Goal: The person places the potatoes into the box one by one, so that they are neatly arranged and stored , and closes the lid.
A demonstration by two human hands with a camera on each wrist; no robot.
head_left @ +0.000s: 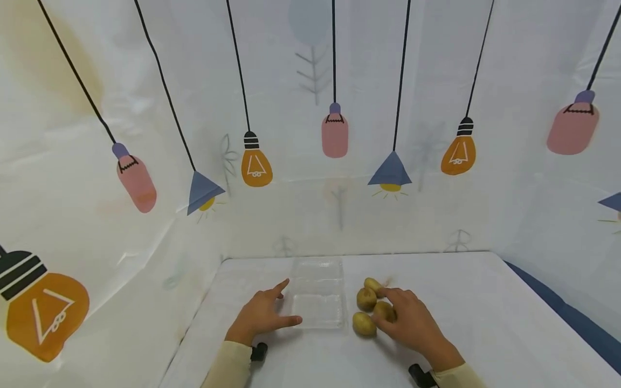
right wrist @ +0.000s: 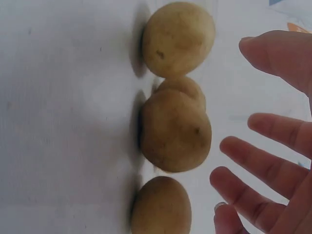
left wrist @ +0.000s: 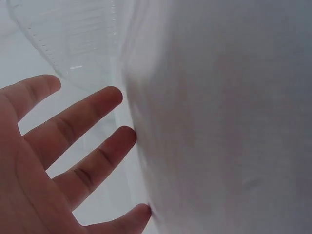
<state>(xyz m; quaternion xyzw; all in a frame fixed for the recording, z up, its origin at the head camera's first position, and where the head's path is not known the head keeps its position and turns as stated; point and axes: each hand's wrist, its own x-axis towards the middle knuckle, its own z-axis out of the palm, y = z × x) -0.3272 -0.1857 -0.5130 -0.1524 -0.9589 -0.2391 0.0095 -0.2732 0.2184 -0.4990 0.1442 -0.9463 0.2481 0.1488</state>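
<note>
A clear plastic clamshell container (head_left: 317, 312) lies with its lid (head_left: 317, 269) folded back on the white table. Beside its left edge is my left hand (head_left: 262, 315), fingers spread and holding nothing; the left wrist view shows the fingers straight, with part of the container past them. To the container's right, several potatoes (head_left: 364, 324) sit in a close cluster. My right hand (head_left: 412, 323) reaches over their right side, thumb and fingers apart. In the right wrist view, a gap shows between the fingertips (right wrist: 229, 144) and the middle potato (right wrist: 175, 131).
The white table (head_left: 466, 302) ends at a pale curtain (head_left: 291, 226) printed with hanging lamps, which also rises close on the left. A dark blue strip (head_left: 563, 307) runs along the right side of the table.
</note>
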